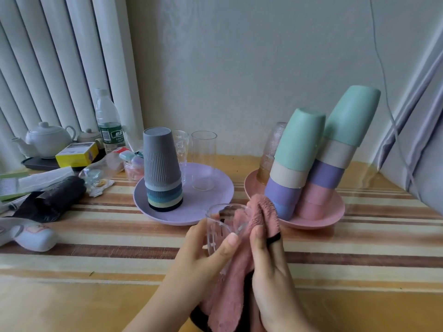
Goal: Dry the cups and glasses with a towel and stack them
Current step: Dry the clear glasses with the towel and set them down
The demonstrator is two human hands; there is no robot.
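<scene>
Pink towel (242,279) works inside a clear glass (221,226) near the tabletop's front edge, the left hand (203,255) gripping the glass, the right hand (268,262) pinching the cloth. Two leaning stacks of pastel cups (311,161) fill the pink plate (335,212) toward the back right; grey stacked cups (161,168) and two glasses (203,159) on the lilac plate (215,202) apparently await drying.

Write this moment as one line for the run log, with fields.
step: drying | left hand: holds clear glass | right hand: pushes pink towel into glass | stacks: on purple plate and pink plate
</scene>
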